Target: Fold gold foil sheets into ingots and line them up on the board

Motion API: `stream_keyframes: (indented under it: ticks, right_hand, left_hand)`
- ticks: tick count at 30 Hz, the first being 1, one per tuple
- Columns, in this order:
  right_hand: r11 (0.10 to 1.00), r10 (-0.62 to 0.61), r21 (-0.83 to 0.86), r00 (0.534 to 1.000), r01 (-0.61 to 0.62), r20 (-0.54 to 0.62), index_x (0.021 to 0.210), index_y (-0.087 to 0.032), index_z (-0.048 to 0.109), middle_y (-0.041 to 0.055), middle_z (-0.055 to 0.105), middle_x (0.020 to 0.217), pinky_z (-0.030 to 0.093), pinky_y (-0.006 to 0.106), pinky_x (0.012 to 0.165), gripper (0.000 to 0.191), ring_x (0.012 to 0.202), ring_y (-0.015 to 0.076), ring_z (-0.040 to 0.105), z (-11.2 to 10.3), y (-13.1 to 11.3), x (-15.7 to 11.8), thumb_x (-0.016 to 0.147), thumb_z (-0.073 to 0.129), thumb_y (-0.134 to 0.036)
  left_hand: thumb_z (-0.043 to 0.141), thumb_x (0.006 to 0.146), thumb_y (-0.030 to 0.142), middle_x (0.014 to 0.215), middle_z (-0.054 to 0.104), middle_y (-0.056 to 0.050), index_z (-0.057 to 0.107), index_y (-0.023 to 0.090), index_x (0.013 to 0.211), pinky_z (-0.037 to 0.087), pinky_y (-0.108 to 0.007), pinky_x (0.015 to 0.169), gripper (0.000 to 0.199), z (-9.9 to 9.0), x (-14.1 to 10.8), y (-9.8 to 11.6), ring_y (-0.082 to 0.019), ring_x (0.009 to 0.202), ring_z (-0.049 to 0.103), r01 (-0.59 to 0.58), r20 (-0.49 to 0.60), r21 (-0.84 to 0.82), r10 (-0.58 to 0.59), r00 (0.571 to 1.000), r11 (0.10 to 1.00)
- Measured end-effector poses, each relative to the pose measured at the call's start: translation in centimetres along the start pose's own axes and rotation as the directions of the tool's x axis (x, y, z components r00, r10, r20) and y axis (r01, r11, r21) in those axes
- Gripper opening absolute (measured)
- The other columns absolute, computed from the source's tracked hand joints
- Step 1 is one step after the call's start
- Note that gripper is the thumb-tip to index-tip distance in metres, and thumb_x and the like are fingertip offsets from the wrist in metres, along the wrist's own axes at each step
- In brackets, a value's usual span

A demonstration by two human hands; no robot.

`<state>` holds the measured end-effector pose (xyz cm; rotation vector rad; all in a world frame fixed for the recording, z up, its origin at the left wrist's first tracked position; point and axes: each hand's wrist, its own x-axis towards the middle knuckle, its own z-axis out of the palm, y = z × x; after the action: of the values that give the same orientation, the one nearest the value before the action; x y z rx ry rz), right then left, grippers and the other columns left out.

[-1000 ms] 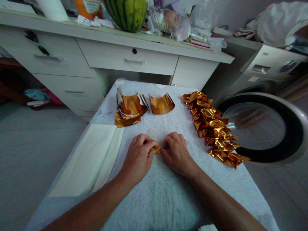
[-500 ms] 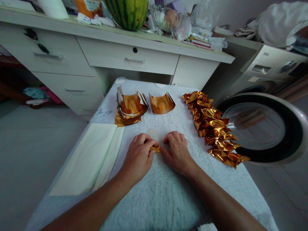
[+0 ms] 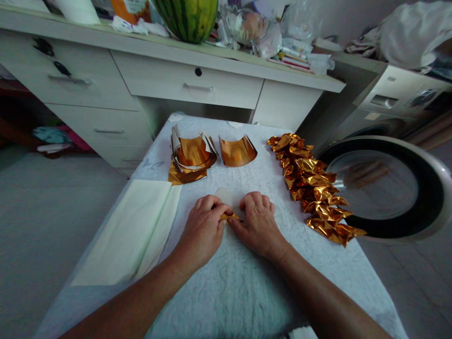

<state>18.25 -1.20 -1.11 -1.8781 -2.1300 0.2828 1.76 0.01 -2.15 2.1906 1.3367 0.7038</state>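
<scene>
A sheet of gold foil paper lies on the cloth between my hands; its pale back (image 3: 226, 194) shows beyond the fingers, and a narrow folded gold edge (image 3: 231, 217) shows at the thumbs. My left hand (image 3: 205, 219) is closed, with thumb and fingertips pinching that edge. My right hand (image 3: 259, 219) has its thumb pressed on the fold and its bent fingers resting on the sheet's right side. Much of the sheet is hidden under both hands. Beyond them stand a stack of curled gold foil sheets (image 3: 193, 151) and a single curled foil sheet (image 3: 238, 151).
A row of folded gold foil pieces (image 3: 310, 183) runs along the right side of the cloth-covered table (image 3: 219, 292). Pale folded paper (image 3: 123, 230) lies at the left. An open washing machine door (image 3: 384, 188) juts close at the right; a counter holds a watermelon (image 3: 187, 19).
My right thumb has moved left onto the fold, close to the left thumb, and more of the gold edge shows on the right. My left hand has hardly moved.
</scene>
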Motion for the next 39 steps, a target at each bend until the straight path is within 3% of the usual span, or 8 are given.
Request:
stream_keyframes:
  ticks: [14, 31, 36, 39]
  right_hand:
    - [0.995, -0.017, 0.096, 0.996, 0.008, 0.09, 0.098, -0.02, 0.054, 0.0074, 0.053, 0.108, 0.038, 0.042, 0.087, 0.015, 0.101, 0.0262, 0.044, -0.7, 0.9, -0.1, 0.084, 0.059, -0.024]
    - [0.987, -0.074, 0.148, 0.989, 0.055, 0.128, 0.103, -0.02, 0.051, 0.0082, 0.053, 0.113, 0.038, 0.042, 0.093, 0.026, 0.105, 0.0249, 0.044, -1.4, 1.6, -0.3, 0.079, 0.051, -0.009]
    - [0.989, -0.064, 0.134, 0.995, 0.054, 0.075, 0.101, -0.02, 0.051, 0.0074, 0.053, 0.108, 0.039, 0.042, 0.088, 0.014, 0.101, 0.0251, 0.045, -1.1, 1.1, -0.4, 0.088, 0.05, -0.024]
    - [0.998, -0.022, 0.058, 1.0, 0.021, 0.015, 0.098, -0.02, 0.052, 0.0082, 0.054, 0.103, 0.039, 0.043, 0.086, 0.024, 0.097, 0.027, 0.045, -0.5, 0.3, -0.2, 0.088, 0.054, -0.041]
  left_hand:
    - [0.054, 0.082, 0.003, 0.098, 0.055, -0.005, 0.07, 0.022, 0.098, 0.045, -0.042, 0.091, 0.03, -0.1, 0.0, -0.2, -0.022, 0.098, 0.051, -0.008, 0.009, -0.006, 0.008, 1.0, 1.0]
    - [0.052, 0.079, 0.001, 0.1, 0.057, -0.004, 0.069, 0.023, 0.101, 0.045, -0.041, 0.093, 0.035, -0.5, 0.0, -0.3, -0.022, 0.1, 0.052, -0.028, 0.032, -0.019, 0.029, 0.999, 0.999]
    - [0.052, 0.08, 0.001, 0.099, 0.056, -0.005, 0.069, 0.023, 0.101, 0.046, -0.041, 0.092, 0.035, -0.5, -0.1, -0.4, -0.022, 0.1, 0.052, -0.04, 0.022, -0.02, 0.041, 0.999, 0.999]
    - [0.052, 0.081, 0.002, 0.099, 0.057, -0.005, 0.069, 0.022, 0.1, 0.046, -0.041, 0.091, 0.033, -0.4, 0.0, -0.5, -0.022, 0.099, 0.052, -0.043, 0.021, -0.019, 0.043, 0.999, 0.999]
